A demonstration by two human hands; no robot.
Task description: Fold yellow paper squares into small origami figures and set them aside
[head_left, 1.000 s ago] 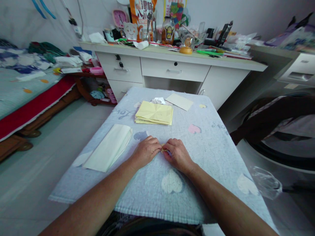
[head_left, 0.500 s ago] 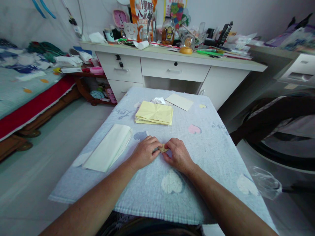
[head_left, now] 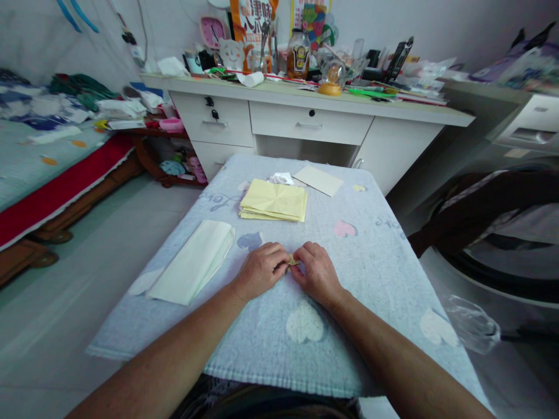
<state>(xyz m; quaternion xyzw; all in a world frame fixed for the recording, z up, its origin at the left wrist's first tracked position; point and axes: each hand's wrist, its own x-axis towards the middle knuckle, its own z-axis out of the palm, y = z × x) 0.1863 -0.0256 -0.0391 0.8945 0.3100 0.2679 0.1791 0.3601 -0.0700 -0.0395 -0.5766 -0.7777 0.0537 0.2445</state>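
The left hand (head_left: 264,269) and right hand (head_left: 318,273) pinch a small yellowish piece (head_left: 293,261) from either side, over the tabletop (head_left: 371,256), nearer than the yellow sheets (head_left: 274,199) — light, even fingertip pressure should probably keep it from crumpling.

Small, tan, paper-like folded piece (head_left: 293,261) slightly farther right than half a second earlier, bare left hand (head_left: 264,269) likewise shifted slightly rightward.

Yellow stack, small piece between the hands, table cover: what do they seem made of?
Yellow stack: probably matte paper, given thin layered edges and creases. Small piece between left hand and right hand: perhaps matte paper, tan and angular, partly hidden. Table cover: likely matte fabric, judging by nubbly surface.
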